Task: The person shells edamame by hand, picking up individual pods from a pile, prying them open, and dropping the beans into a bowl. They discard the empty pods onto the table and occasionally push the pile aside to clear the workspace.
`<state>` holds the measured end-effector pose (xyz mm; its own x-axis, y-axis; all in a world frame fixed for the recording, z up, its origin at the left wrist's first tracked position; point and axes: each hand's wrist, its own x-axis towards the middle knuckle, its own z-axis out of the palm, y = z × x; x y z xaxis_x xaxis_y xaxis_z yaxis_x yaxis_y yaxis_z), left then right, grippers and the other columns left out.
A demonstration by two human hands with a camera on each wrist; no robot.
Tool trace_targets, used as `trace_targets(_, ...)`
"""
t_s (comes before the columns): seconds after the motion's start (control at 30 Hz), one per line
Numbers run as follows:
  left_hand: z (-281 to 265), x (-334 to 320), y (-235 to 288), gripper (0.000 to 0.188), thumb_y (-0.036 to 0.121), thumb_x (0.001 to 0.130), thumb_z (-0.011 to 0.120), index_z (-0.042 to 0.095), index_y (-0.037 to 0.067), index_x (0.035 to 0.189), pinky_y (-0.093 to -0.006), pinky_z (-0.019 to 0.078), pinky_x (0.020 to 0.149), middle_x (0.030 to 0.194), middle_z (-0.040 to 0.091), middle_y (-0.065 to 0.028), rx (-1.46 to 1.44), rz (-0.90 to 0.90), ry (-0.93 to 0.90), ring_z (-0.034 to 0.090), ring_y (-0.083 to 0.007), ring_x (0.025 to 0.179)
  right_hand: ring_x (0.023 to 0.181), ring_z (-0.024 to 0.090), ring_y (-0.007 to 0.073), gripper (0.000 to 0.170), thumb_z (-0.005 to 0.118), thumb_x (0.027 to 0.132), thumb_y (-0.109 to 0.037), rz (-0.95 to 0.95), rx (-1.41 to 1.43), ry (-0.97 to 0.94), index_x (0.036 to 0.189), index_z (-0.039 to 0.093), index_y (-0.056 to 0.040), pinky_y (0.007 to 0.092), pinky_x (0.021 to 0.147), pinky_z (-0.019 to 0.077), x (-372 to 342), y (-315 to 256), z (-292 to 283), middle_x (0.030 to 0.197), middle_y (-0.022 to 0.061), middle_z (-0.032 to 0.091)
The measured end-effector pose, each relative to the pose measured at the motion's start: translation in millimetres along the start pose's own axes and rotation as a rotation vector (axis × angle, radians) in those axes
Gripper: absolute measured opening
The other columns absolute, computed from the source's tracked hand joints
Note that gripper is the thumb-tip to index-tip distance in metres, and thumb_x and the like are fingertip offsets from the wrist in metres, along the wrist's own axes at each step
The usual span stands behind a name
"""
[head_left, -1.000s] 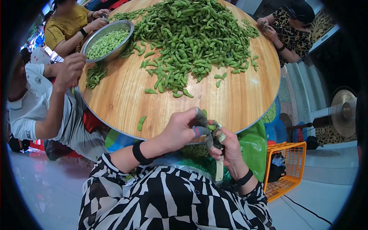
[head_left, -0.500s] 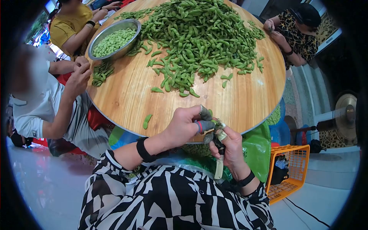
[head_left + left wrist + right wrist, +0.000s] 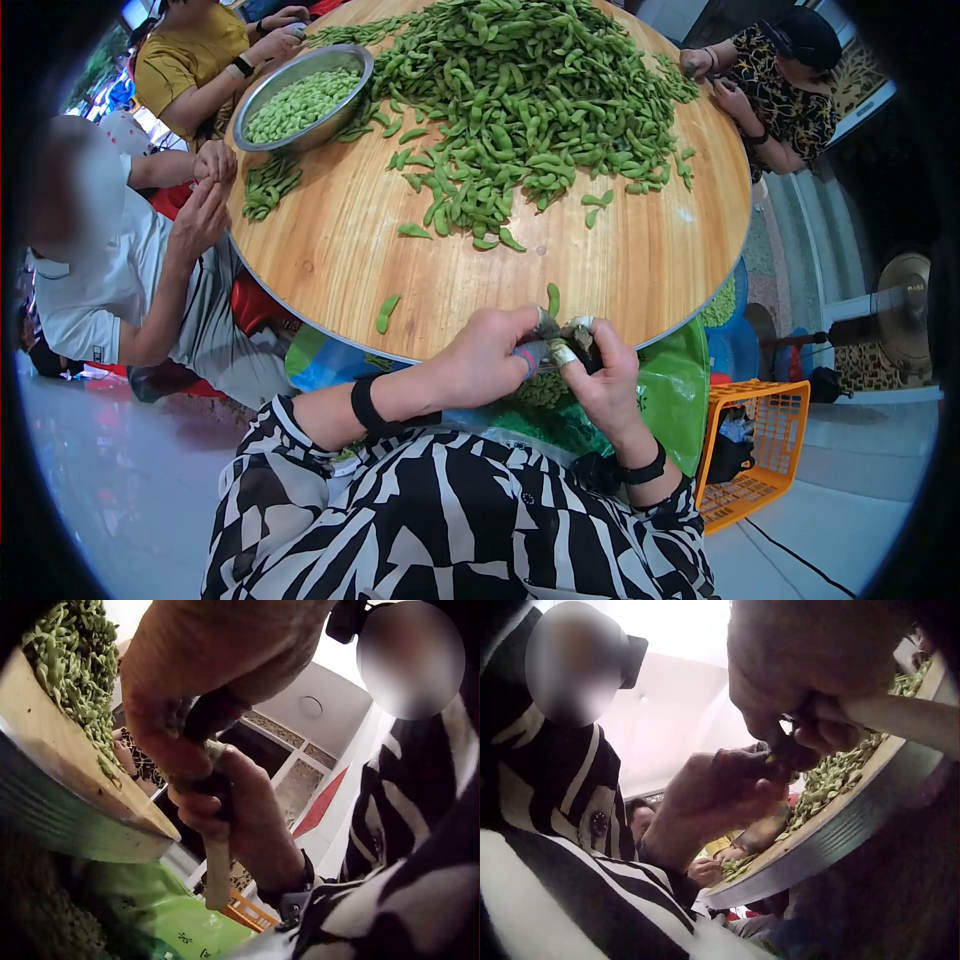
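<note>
Pale brown wood forms our round table [image 3: 640,270], stretching beyond our left hand [image 3: 478,352] and right hand [image 3: 605,385], bearing heaped curved green pods [image 3: 540,110]. Left fingers curl, any hold hidden from us; right fingers grip a pale bar-shaped handle [image 3: 217,874]. We'd best keep both close, steady, pressing lightly

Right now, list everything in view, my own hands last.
Round table: 1, wood-coloured, in front
Pod pile: 1, green, tabletop's far side
Single pods: 2, green, near edge
Metal bowl: 1, silver, table's left
Shelled beans: many, pale green, in bowl
Other people: at least 3, yellow, white, dark tops, around table
Plastic bag: 1, green, below table edge
Tub: at least 1, blue, right of table
Crate: 1, orange, floor at right
Tool handle: 1, pale, in right hand
Left hand: 1, grey finger covers, near table edge
Right hand: 1, whitish finger wraps, beside left hand
</note>
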<state>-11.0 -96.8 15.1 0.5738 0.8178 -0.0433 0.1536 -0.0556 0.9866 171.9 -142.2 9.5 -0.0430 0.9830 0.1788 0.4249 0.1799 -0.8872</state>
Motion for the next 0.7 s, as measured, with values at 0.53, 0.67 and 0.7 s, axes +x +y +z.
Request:
trace_targets(0.53,-72,-13,18,0.017,0.008,0.072,0.067,0.056,0.004,0.086,-0.0434,0.0459,0.065,0.082,0.053,-0.0148,1.046,0.375,-0.060,0.057,-0.0327,0.076,0.050,0.053,0.0200,0.014,0.058,0.089,-0.013,0.100,0.124,-0.429,0.091,0.054,-0.0005,0.0319,0.049,0.0426,-23,6,-22,0.069,0.0101,0.055)
trace_targets(0.67,-25,38,14,0.022,0.007,0.069,0.065,0.055,0.004,0.088,-0.0412,0.0456,0.071,0.086,0.053,-0.0150,0.880,0.298,-0.123,0.056,-0.0338,0.085,0.050,0.048,0.0068,0.025,0.045,0.099,-0.024,0.332,0.497,-0.308,0.101,0.053,-0.0006,0.0206,0.045,0.0368,-18,8,-27,0.070,0.0022,0.053)
trace_targets(0.7,-21,48,11,0.022,0.007,0.069,0.065,0.055,0.004,0.088,-0.0412,0.0456,0.071,0.086,0.053,-0.0150,0.880,0.297,-0.119,0.056,-0.0338,0.085,0.050,0.048,0.0068,0.025,0.045,0.099,-0.024,0.331,0.496,-0.312,0.101,0.053,-0.0006,0.0206,0.045,0.0368,-19,12,-27,0.070,0.0022,0.053)
